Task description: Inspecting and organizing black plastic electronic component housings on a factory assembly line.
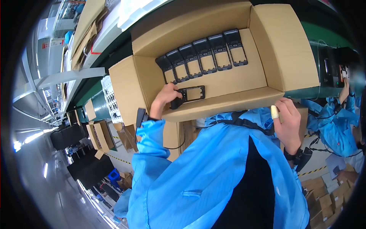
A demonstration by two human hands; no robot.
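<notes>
My left hand [166,97] reaches over the near left part of an open cardboard box [244,82]. Its fingers are closed on the left end of a black plastic frame [203,94] with a rectangular opening, lying near the box's front wall. Behind it, several similar black plastic frames [217,55] stand in a slanting row, each with a solid dark upper part and an open window below. Outside the box's near right corner is my right hand [288,120], fingers loosely curled and thumb apart, with no object visible in it. A yellow finger cot [275,112] covers one digit.
Box flaps spread out left [124,89] and right [286,42]. A white tray [109,100] sits left of the box on the green bench. At the right, a co-worker in a blue sleeve [335,122] reaches toward dark equipment. Cartons [324,198] stand on the floor lower right.
</notes>
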